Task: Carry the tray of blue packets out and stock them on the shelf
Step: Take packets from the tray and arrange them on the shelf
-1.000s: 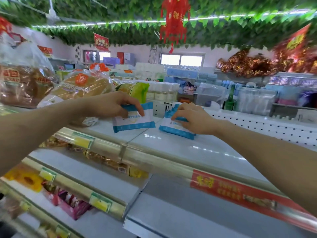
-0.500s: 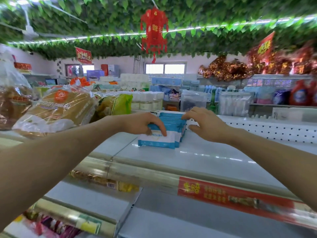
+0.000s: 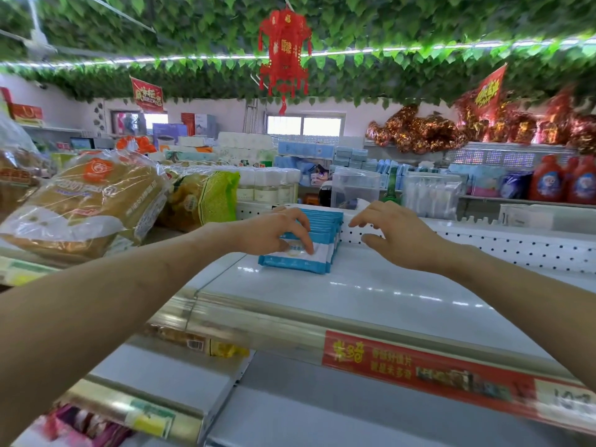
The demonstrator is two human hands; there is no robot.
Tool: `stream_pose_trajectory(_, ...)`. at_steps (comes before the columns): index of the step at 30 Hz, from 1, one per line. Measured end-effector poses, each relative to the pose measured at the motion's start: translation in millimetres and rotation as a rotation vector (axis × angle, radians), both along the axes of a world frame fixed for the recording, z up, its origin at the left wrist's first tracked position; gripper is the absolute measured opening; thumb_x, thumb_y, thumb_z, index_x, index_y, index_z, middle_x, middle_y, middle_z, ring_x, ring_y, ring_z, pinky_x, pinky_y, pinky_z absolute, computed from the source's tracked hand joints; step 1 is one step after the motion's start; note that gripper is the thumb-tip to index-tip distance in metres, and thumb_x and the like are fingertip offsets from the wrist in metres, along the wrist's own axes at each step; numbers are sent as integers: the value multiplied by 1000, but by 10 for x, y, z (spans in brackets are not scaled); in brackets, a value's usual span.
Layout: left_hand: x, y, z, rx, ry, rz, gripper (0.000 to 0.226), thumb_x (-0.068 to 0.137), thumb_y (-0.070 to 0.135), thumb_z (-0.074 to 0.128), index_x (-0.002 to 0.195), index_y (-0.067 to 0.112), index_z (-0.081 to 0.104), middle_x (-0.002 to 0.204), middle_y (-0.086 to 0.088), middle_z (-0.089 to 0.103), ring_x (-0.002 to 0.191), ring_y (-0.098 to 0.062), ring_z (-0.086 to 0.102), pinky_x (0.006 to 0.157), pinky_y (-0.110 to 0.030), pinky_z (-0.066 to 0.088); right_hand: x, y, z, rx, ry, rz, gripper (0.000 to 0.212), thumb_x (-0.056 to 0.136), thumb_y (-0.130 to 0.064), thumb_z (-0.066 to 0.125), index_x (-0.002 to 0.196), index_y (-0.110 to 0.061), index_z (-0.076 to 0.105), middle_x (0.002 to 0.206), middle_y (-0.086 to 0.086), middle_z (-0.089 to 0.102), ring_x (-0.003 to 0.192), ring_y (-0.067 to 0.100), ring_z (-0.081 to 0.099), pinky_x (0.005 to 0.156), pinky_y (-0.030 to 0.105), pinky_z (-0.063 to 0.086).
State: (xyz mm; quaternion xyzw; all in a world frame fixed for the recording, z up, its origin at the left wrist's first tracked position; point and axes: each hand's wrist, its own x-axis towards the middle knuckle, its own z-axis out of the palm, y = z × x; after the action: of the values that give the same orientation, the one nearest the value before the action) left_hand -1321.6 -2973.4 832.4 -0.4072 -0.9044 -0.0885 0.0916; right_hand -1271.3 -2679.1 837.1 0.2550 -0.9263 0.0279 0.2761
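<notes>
Price rails of shiny clear plastic (image 3: pixel 258 321) edge the shelving nearest me, one carrying a long red paper label (image 3: pixel 416 366). Above them lies the white metal top shelf (image 3: pixel 371 295), and that is where the flat blue-and-white plastic packets (image 3: pixel 300 266) are: a short row standing on edge, leaning back towards the white perforated back panel (image 3: pixel 500 246). No tray shows anywhere. The left hand (image 3: pixel 271 233) lies over the row from the left, fingers bent, fingertips (image 3: pixel 309 250) pressing the white face of the front packet; the thumb is hidden. The right hand (image 3: pixel 400 240) hovers just beside the row's right end, fingers spread and loosely bent, touching nothing as far as I can tell.

Those packets look light, soft and slick-skinned, so I judge a loose row will fan out or slide on the smooth shelf. Best held by squeezing the flat faces at front and back together, or nudged by the side edges, rather than plucked by one corner.

To the left, clear plastic bags (image 3: pixel 84 201) hold brown loaves of bread, and a yellow-green bag (image 3: pixel 209 198) sits beside them, its contents unclear. Beyond the panel stands a clear plastic lidded tub (image 3: pixel 354 188); whether anything is in it I cannot tell. Farther off, red jugs (image 3: pixel 548 182) stand in a line, and a red paper lantern (image 3: pixel 285 50) hangs from the leafy ceiling (image 3: pixel 387 21)
</notes>
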Motion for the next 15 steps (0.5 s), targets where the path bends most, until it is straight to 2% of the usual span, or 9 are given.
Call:
stream_pose_trajectory(5,87,-124,-20,69,-19,19,43,101,7,61,124,42,70,149,12,41,140,-5,30,118,-29,22,3,-202,23,37,-15,54,28,100,-27,61,127,-34,66,119,-9,61,105,13,50,93,37,46)
stream_pose_trajectory(8,211,-297,13,109,-32,80,46,99,6,62,125,43,68,149,13,43,141,-6,33,119,-30,26,-7,-400,64,70,-25,95,27,100,-28,61,126,-32,66,118,-7,60,104,14,49,92,38,46)
stream_pose_trajectory(11,395,-550,36,126,-31,176,42,99,7,63,128,38,67,145,12,47,138,-7,39,118,-29,30,-4,-667,100,93,-57,142,27,101,-30,60,128,-33,64,117,-10,57,109,14,50,96,40,45)
stream_pose_trajectory(15,738,-963,32,151,18,330,37,98,10,64,130,29,68,133,8,55,125,-12,52,112,-37,42,14,-1106,86,96,-84,272,27,99,-28,61,125,-29,66,119,-8,63,110,14,55,98,38,45)
